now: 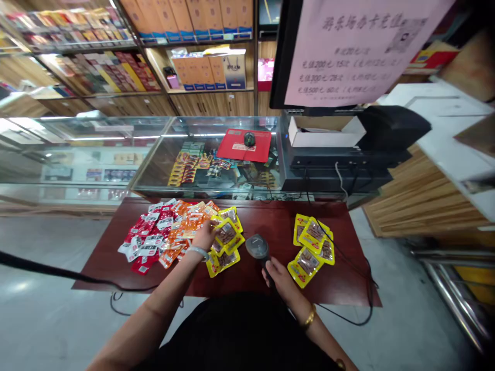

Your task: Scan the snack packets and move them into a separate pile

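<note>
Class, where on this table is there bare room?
Bare tabletop shows beyond the scanner, between the left yellow packets and right yellow packets, and along the left edge, beside the red packets. Left of centre is crowded: red, yellow and orange packets overlap. A black cable crosses the right side.

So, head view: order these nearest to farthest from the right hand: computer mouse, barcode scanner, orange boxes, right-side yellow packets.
1. Barcode scanner: in the right hand
2. Right-side yellow packets: to its right
3. Computer mouse: ahead, on red mousepad
4. Orange boxes: shelved at the back
</note>
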The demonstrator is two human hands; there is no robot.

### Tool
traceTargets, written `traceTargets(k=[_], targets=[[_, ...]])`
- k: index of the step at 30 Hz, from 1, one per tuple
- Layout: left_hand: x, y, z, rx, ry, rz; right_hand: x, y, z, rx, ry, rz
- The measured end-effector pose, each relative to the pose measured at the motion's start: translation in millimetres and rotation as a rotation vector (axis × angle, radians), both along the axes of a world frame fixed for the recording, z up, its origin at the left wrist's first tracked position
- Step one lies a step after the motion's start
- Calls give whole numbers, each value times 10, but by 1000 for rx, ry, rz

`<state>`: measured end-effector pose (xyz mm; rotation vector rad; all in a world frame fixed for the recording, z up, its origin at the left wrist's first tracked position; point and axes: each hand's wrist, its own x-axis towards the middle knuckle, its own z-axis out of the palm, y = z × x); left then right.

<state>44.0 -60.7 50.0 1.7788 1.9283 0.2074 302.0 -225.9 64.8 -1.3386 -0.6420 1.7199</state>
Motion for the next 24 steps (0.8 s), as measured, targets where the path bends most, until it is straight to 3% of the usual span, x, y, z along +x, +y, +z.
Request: traceTargets(k=[2,5,8,11,16,20,24], targets=[[43,79,67,176,140,12,45,-59,-6,-16,8,-54],[467,142,75,275,147,-144,130,-164,-45,-53,27,-159],[1204,114,-15,184,7,-381,230,-307,-131,-103,37,-256],[2006,44,-131,10,-127,-538,340,-486,-232,-151,43,-350],[3011,-75,-239,-230,-85,-645,517,-772,-349,-179,53,-481],[3400,-227,-288,-156,104,-603,591,-917,-416,-175,68,-549],[3540,-372,-363,-62,246,-637,598,-987,-495,-198,63,-612]])
